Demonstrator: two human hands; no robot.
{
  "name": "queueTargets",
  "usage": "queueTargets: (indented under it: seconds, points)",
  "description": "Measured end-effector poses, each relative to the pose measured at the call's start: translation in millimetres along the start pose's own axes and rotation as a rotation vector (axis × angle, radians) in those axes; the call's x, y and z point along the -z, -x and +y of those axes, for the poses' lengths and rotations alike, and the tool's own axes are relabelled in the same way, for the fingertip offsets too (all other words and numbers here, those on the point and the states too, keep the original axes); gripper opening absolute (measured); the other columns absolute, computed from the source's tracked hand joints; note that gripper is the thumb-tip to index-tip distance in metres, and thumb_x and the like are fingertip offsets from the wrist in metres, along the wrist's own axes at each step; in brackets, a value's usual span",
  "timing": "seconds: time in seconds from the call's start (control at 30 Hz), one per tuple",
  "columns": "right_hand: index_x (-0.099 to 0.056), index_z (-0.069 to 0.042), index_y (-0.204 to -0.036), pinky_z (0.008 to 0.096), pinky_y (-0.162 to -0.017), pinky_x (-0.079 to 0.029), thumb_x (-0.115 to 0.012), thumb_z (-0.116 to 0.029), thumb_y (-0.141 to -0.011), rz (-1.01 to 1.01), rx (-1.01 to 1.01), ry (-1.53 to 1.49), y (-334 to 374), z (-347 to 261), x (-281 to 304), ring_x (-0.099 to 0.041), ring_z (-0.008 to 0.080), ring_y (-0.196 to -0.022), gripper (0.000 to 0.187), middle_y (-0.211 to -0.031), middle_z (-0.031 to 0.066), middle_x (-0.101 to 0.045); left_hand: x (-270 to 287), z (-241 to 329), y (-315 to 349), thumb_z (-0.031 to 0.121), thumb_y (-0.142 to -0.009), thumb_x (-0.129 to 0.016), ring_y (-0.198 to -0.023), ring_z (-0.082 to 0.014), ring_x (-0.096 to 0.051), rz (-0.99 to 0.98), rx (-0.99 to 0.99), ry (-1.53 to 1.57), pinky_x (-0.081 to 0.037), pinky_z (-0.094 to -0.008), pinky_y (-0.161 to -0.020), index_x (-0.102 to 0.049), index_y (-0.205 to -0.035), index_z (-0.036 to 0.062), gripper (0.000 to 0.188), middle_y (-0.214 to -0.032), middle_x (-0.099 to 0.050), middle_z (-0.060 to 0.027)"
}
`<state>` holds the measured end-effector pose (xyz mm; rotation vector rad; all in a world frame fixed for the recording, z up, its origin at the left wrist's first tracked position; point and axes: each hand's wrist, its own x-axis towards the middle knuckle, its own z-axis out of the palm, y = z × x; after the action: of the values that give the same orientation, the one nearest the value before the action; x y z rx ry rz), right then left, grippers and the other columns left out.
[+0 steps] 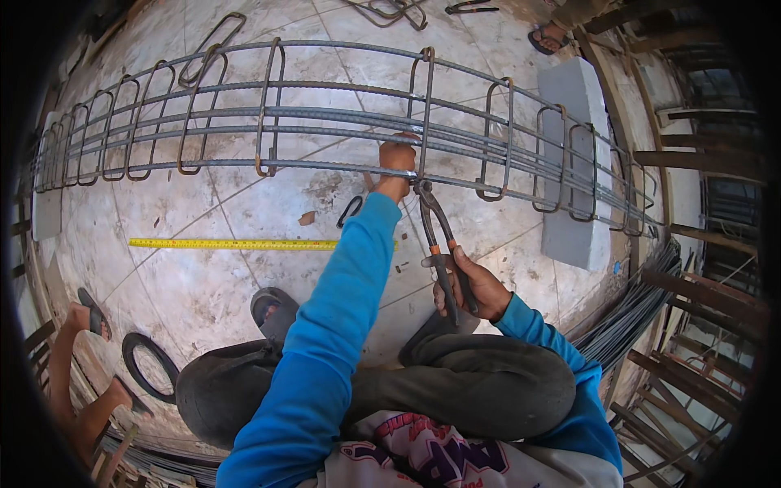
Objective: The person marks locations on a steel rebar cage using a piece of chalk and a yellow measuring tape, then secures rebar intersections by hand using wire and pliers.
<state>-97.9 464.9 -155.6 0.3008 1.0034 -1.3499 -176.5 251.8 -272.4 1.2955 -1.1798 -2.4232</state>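
A long rebar cage point(342, 134) of ribbed steel bars and rectangular stirrups lies across the floor in front of me. My left hand point(398, 159) reaches in past its nearest bar and is closed on the cage beside a stirrup point(427, 106); some fingers are hidden by the bars. In my right hand point(480, 285) are dark tying pincers point(431, 220) with orange bands on the handles. Their jaws meet the nearest bar at the foot of that same stirrup, just right of my left wrist.
A yellow measuring tape point(236, 243) lies extended on the tiles. A grey block point(576, 163) supports the cage's right end. Loose stirrups point(213, 49) and another pair of pincers point(472, 7) lie beyond it. Thin rods point(630, 305) are bundled at right. Other people's feet point(549, 38) show.
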Motion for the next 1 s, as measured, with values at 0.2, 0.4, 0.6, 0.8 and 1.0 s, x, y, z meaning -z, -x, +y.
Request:
queueTargets:
  seconds: [0.2, 0.4, 0.6, 0.8, 1.0]
  points:
    - [-0.048, -0.002, -0.120, 0.0305, -0.060, -0.048, -0.075, -0.031, -0.079, 0.373, 0.155, 0.708, -5.8, 2.2, -10.1, -0.063, 0.0209, -0.068, 0.057, -0.076, 0.0130, -0.062, 2.8, -4.4, -3.5, 0.017, -0.089, -0.052, -0.055, -0.0120, -0.042, -0.035, 0.022, 0.058, -0.029, -0.0324, -0.048, -0.068, -0.092, 0.0124, 0.017, -0.066, -0.050, 0.0011]
    - [-0.047, 0.002, -0.124, 0.0444, -0.068, -0.047, -0.070, -0.027, -0.080, 0.774, 0.522, 1.375, 12.0, -5.2, -15.4, -0.060, 0.0343, -0.077, 0.057, -0.086, 0.0178, -0.058, 4.9, -9.2, -10.9, 0.021, -0.091, -0.056, -0.052, -0.0124, -0.040, -0.017, 0.054, 0.108, -0.026, -0.0334, -0.046, -0.069, -0.094, 0.0123, 0.016, -0.063, -0.048, 0.0008]
    - [-0.047, 0.006, -0.126, 0.0451, -0.069, -0.050, -0.063, -0.031, -0.088, 0.713, 0.522, 1.511, 13.3, -4.8, -4.2, -0.062, 0.0410, -0.081, 0.055, -0.096, 0.0254, -0.061, 1.3, -9.0, -8.0, 0.025, -0.093, -0.056, -0.051, -0.0113, -0.037, 0.048, 0.050, -0.004, -0.025, -0.0325, -0.046, -0.069, -0.095, 0.0119, 0.018, -0.062, -0.047, 0.0015]
    - [-0.052, 0.000, -0.123, 0.0378, -0.057, -0.051, -0.046, -0.047, -0.096, 0.021, 0.050, -0.008, -7.1, 17.9, 14.2, -0.059, 0.0218, -0.062, 0.054, -0.079, 0.0117, -0.060, -0.4, -2.3, -2.5, 0.023, -0.093, -0.054, -0.049, -0.0110, -0.036, 0.005, 0.064, 0.019, -0.025, -0.0319, -0.043, -0.067, -0.092, 0.0130, 0.016, -0.061, -0.045, 0.0018]
    - [-0.050, -0.001, -0.125, 0.0321, -0.060, -0.053, -0.038, -0.055, -0.098, -0.165, -0.008, -0.176, -6.4, 11.0, 14.5, -0.065, 0.0214, -0.067, 0.061, -0.085, 0.0138, -0.064, 5.8, -14.4, -19.1, 0.022, -0.092, -0.053, -0.054, -0.0148, -0.043, -0.075, -0.008, -0.084, -0.031, -0.0348, -0.046, -0.068, -0.097, 0.0137, 0.018, -0.068, -0.053, -0.0020]
